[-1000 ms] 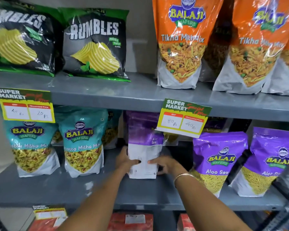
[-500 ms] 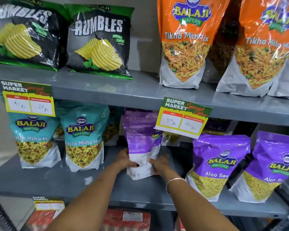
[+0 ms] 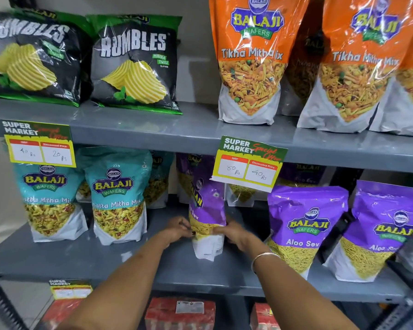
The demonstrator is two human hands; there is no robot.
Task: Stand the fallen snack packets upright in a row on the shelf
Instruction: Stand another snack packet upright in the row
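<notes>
Purple Aloo Sev packet (image 3: 208,210) stands near the middle of the frame on the grey middle shelf (image 3: 105,260), turned so that its narrow side and part of its front face the camera. Both hands hold it low down: the left hand (image 3: 177,231) presses on its left edge and the right hand (image 3: 236,235) on its right edge, fingers curled around the white bottom part. A thin bangle (image 3: 262,257) is on the right wrist. Two more purple packets (image 3: 305,225) stand upright to the right of it, well apart from it. Two teal Khatta Mitha Mix packets (image 3: 118,198) stand upright at the left of the same shelf. A price tag (image 3: 249,163) hangs from the shelf above, just over the held packet. In the upper part of the frame stand black Rumbles bags (image 3: 134,65) and orange Tikha Mitha Mix packets (image 3: 250,60).
</notes>
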